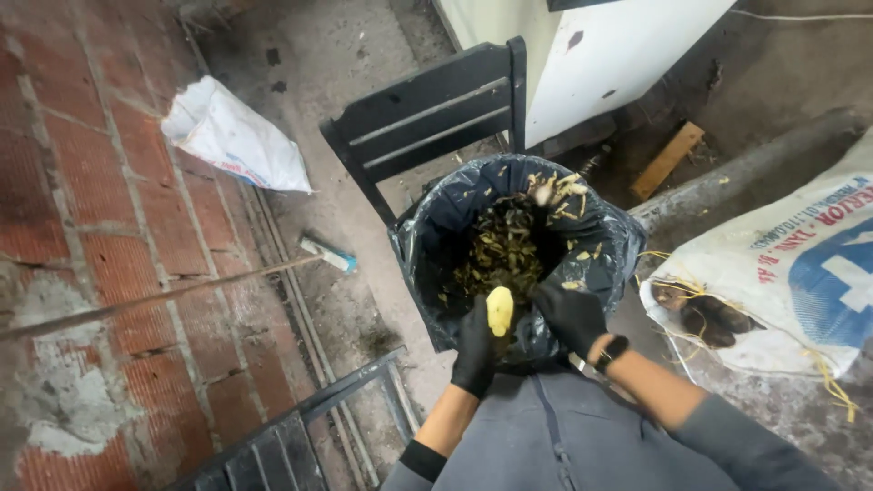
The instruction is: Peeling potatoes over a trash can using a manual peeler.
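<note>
Both my hands wear black gloves and hover over a bin lined with a black bag, which holds a heap of yellow-brown peelings. My left hand grips a pale yellow peeled potato upright at the bin's near rim. My right hand is just right of the potato with its fingers curled; whether it holds a tool is hidden. A black watch sits on my right wrist. More peelings cling to the bag's far rim.
A black slatted chair stands behind the bin. A white sack lies at the right, another white sack at the upper left. A long stick crosses the brick floor. A white cabinet stands behind.
</note>
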